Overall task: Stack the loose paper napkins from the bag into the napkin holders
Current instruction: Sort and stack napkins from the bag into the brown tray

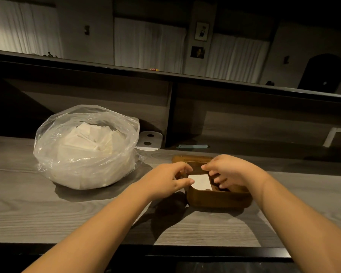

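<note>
A clear plastic bag (85, 148) full of loose white napkins stands on the grey wooden counter at the left. A brown wooden napkin holder (215, 200) sits to its right. Both hands are over the holder. My left hand (169, 178) pinches the left edge of a white napkin stack (201, 182) lying in the holder. My right hand (230, 170) has its fingers curled down on the stack's right side, inside the holder. The far part of the holder is hidden by my hands.
A white plate-like piece with two dark holes (150, 140) lies behind the bag. A light blue strip (192, 146) lies on the counter at the back. A raised dark shelf (165, 75) runs above the counter, and the counter's dark front edge (205, 251) is near me.
</note>
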The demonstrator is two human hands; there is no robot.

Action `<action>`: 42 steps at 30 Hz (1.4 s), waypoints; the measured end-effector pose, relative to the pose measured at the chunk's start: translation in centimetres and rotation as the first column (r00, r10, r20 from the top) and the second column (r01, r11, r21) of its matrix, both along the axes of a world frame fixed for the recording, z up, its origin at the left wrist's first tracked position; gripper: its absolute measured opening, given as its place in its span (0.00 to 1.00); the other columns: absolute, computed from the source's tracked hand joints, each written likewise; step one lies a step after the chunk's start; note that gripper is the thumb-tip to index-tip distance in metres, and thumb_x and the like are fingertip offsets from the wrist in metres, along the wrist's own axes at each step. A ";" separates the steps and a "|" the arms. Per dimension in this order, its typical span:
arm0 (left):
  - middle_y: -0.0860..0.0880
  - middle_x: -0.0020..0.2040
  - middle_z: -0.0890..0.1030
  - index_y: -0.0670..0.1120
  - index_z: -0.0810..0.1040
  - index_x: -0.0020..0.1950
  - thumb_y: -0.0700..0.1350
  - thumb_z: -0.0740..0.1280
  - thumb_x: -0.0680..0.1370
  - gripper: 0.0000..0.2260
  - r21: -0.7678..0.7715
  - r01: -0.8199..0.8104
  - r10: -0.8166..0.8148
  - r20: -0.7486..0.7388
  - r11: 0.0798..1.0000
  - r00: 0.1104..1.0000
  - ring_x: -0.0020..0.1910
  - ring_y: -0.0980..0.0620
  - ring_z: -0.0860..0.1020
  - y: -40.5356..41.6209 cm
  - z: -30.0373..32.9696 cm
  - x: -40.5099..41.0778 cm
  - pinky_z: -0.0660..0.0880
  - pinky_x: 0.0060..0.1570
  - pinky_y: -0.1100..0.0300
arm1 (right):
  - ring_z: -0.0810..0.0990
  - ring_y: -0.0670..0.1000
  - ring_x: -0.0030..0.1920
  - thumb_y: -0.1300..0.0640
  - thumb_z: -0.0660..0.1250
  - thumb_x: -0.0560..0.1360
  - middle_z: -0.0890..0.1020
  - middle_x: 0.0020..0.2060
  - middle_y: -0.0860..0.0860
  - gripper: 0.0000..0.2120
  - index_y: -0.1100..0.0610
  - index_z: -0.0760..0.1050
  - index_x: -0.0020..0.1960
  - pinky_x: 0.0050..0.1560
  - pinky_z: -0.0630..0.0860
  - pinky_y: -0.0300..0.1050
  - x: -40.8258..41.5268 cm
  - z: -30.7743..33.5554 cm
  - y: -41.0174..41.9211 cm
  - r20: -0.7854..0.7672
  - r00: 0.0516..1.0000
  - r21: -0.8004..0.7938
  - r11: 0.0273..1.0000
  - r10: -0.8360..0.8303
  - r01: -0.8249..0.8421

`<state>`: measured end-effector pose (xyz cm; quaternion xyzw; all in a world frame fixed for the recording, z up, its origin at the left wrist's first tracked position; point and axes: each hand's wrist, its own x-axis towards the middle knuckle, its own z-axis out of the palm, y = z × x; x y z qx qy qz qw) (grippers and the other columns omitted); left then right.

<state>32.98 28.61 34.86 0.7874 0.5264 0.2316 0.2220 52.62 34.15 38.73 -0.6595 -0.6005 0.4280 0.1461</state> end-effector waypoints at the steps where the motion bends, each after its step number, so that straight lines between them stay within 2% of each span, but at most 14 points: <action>1: 0.54 0.61 0.77 0.55 0.71 0.70 0.56 0.63 0.81 0.18 0.024 -0.022 0.022 0.016 0.999 1.000 0.51 0.59 0.76 0.0 0.4 -0.2 0.73 0.50 0.65 | 0.77 0.54 0.57 0.51 0.68 0.78 0.78 0.59 0.55 0.20 0.55 0.70 0.67 0.57 0.77 0.53 -0.7 0.4 -0.4 0.071 0.997 0.118 0.993 0.018 -0.027; 4: 0.56 0.53 0.77 0.54 0.71 0.71 0.53 0.62 0.82 0.16 0.107 -0.113 0.106 0.063 0.988 0.992 0.44 0.61 0.75 -0.2 1.7 -1.4 0.72 0.44 0.69 | 0.76 0.49 0.44 0.53 0.66 0.79 0.79 0.45 0.53 0.05 0.54 0.75 0.51 0.46 0.75 0.44 -3.4 1.9 -2.0 0.148 0.984 0.393 0.907 0.102 -0.153; 8: 0.56 0.56 0.78 0.54 0.73 0.68 0.48 0.63 0.82 0.13 0.193 -0.232 0.207 0.143 0.953 0.968 0.50 0.60 0.75 -1.4 3.8 -4.5 0.71 0.46 0.69 | 0.78 0.45 0.39 0.55 0.65 0.79 0.79 0.38 0.49 0.06 0.53 0.76 0.43 0.41 0.73 0.38 -8.8 3.2 -4.1 0.155 0.944 0.494 0.805 0.290 -0.328; 10: 0.55 0.55 0.79 0.54 0.75 0.65 0.47 0.62 0.82 0.12 0.227 -0.283 0.259 0.130 0.932 0.957 0.49 0.60 0.76 -2.4 4.8 -6.6 0.73 0.47 0.65 | 0.80 0.47 0.42 0.56 0.65 0.79 0.81 0.40 0.50 0.06 0.52 0.76 0.43 0.45 0.78 0.42 -11.8 3.2 -4.7 0.151 0.929 0.523 0.770 0.338 -0.365; 12: 0.56 0.53 0.79 0.55 0.75 0.64 0.47 0.62 0.82 0.11 0.264 -0.351 0.337 0.098 0.898 0.936 0.46 0.60 0.75 -3.3 5.5 -9.2 0.72 0.47 0.65 | 0.80 0.49 0.44 0.56 0.66 0.78 0.81 0.42 0.50 0.05 0.51 0.77 0.44 0.48 0.80 0.46 -14.6 3.1 -4.7 0.142 0.923 0.582 0.723 0.359 -0.371; 17: 0.60 0.48 0.78 0.56 0.77 0.60 0.47 0.64 0.79 0.11 0.378 -0.542 0.569 0.048 0.750 0.821 0.41 0.61 0.74 -5.1 6.1 -16.9 0.69 0.41 0.64 | 0.77 0.44 0.45 0.59 0.65 0.78 0.78 0.46 0.44 0.05 0.50 0.76 0.50 0.44 0.73 0.36 -20.0 3.4 -3.7 0.153 0.901 0.695 0.604 0.407 -0.390; 22: 0.59 0.49 0.79 0.54 0.76 0.64 0.45 0.62 0.79 0.14 0.375 -0.645 0.709 -0.046 0.666 0.704 0.52 0.54 0.73 -6.5 5.4 -22.4 0.75 0.51 0.53 | 0.76 0.46 0.56 0.62 0.62 0.78 0.79 0.55 0.47 0.12 0.52 0.76 0.59 0.56 0.70 0.38 -24.3 3.5 -2.2 0.291 0.845 0.697 0.505 0.450 -0.509; 25: 0.57 0.53 0.80 0.54 0.75 0.65 0.46 0.62 0.79 0.15 0.351 -0.667 0.718 -0.021 0.657 0.696 0.54 0.54 0.73 -7.0 4.9 -23.5 0.76 0.55 0.50 | 0.74 0.50 0.62 0.50 0.67 0.77 0.76 0.62 0.49 0.18 0.53 0.73 0.65 0.60 0.71 0.43 -26.6 3.2 -1.6 0.421 0.810 0.654 0.482 0.408 -0.583; 28: 0.57 0.54 0.80 0.54 0.75 0.65 0.46 0.62 0.79 0.14 0.332 -0.667 0.704 0.012 0.667 0.710 0.53 0.55 0.73 -7.1 4.3 -24.0 0.75 0.55 0.52 | 0.67 0.56 0.67 0.32 0.69 0.68 0.71 0.68 0.51 0.36 0.51 0.69 0.69 0.66 0.69 0.57 -28.0 2.7 -1.4 0.587 0.744 0.534 0.538 0.320 -0.653; 30: 0.58 0.53 0.79 0.54 0.75 0.64 0.46 0.63 0.79 0.14 0.322 -0.662 0.690 0.036 0.676 0.723 0.53 0.56 0.73 -6.9 4.0 -24.0 0.75 0.55 0.55 | 0.58 0.59 0.73 0.31 0.70 0.66 0.62 0.74 0.53 0.39 0.49 0.67 0.71 0.69 0.63 0.63 -28.1 2.5 -1.7 0.674 0.670 0.452 0.543 0.311 -0.708; 32: 0.60 0.51 0.77 0.55 0.76 0.63 0.46 0.63 0.80 0.13 0.316 -0.655 0.677 0.051 0.687 0.734 0.54 0.56 0.73 -6.8 3.8 -24.0 0.74 0.53 0.57 | 0.52 0.57 0.75 0.36 0.73 0.67 0.57 0.77 0.51 0.37 0.45 0.67 0.71 0.69 0.59 0.63 -28.0 2.3 -2.0 0.658 0.675 0.480 0.505 0.333 -0.717; 34: 0.60 0.50 0.77 0.55 0.76 0.63 0.46 0.62 0.80 0.13 0.309 -0.649 0.666 0.062 0.695 0.743 0.55 0.55 0.73 -6.7 3.7 -23.9 0.74 0.54 0.56 | 0.56 0.54 0.73 0.39 0.75 0.68 0.62 0.72 0.48 0.31 0.44 0.70 0.68 0.65 0.62 0.57 -28.2 2.1 -2.3 0.634 0.703 0.559 0.438 0.321 -0.704; 37: 0.61 0.50 0.76 0.56 0.76 0.63 0.46 0.62 0.79 0.13 0.298 -0.642 0.653 0.076 0.706 0.754 0.56 0.55 0.73 -6.5 3.6 -23.7 0.75 0.56 0.54 | 0.66 0.50 0.59 0.42 0.76 0.68 0.71 0.55 0.45 0.20 0.46 0.73 0.54 0.54 0.65 0.49 -28.8 2.1 -2.7 0.609 0.741 0.621 0.412 0.282 -0.667; 42: 0.61 0.49 0.75 0.55 0.76 0.63 0.45 0.63 0.79 0.13 0.285 -0.641 0.636 0.121 0.713 0.762 0.54 0.57 0.73 -6.1 3.1 -23.1 0.75 0.58 0.53 | 0.74 0.48 0.39 0.50 0.78 0.69 0.74 0.38 0.47 0.17 0.54 0.71 0.46 0.38 0.71 0.41 -29.6 2.6 -2.9 0.461 0.780 0.476 0.624 0.424 -0.620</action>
